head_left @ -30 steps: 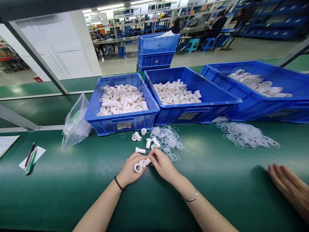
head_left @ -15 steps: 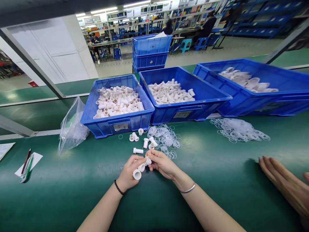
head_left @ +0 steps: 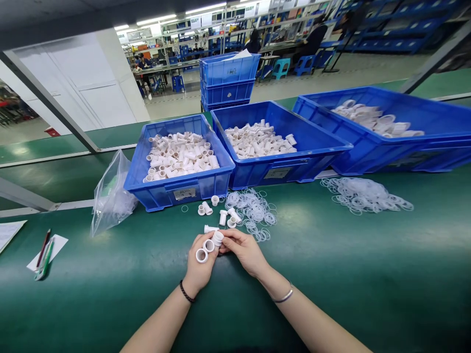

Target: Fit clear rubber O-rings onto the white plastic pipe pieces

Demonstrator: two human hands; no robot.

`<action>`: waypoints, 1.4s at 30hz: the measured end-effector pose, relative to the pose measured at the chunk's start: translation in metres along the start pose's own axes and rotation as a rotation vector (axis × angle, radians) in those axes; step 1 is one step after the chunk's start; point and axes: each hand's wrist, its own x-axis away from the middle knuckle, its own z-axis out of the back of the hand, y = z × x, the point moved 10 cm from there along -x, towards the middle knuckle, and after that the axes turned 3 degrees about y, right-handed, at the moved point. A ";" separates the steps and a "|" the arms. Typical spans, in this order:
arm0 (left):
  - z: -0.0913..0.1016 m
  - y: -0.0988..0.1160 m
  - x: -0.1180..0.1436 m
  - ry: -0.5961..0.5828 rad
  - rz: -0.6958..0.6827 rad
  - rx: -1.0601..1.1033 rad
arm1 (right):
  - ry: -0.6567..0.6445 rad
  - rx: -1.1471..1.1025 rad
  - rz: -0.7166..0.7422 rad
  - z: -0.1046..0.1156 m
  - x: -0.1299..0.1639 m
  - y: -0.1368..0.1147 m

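Note:
Several white plastic flanged pipe fittings (head_left: pixel 208 246) sit side by side in my left hand (head_left: pixel 196 271), their open ends facing me. Its fingers are wrapped around them. My right hand (head_left: pixel 247 252) pinches the rightmost fitting (head_left: pixel 218 238) of this row; whether a ring is between the fingertips is hidden. Just beyond my hands, more loose fittings (head_left: pixel 223 217) stand and lie on the green table, one partly covered by my fingers. A pile of thin translucent rings (head_left: pixel 253 208) lies next to them.
A left blue bin (head_left: pixel 180 189) and a middle blue bin (head_left: pixel 290 171) hold white fittings; a right blue bin (head_left: pixel 368 159) holds larger white parts. More rings (head_left: pixel 364 195) lie at right. A plastic bag (head_left: pixel 112 196), pens (head_left: pixel 46 255) and paper (head_left: pixel 11 233) are at left.
Both my hands have moved slightly left, and the held fittings have tilted upright toward me. Another person's hand at the right edge has gone out of view.

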 end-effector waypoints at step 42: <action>-0.026 -0.049 0.018 0.089 0.612 0.839 | -0.020 0.791 0.719 -0.029 0.041 -0.052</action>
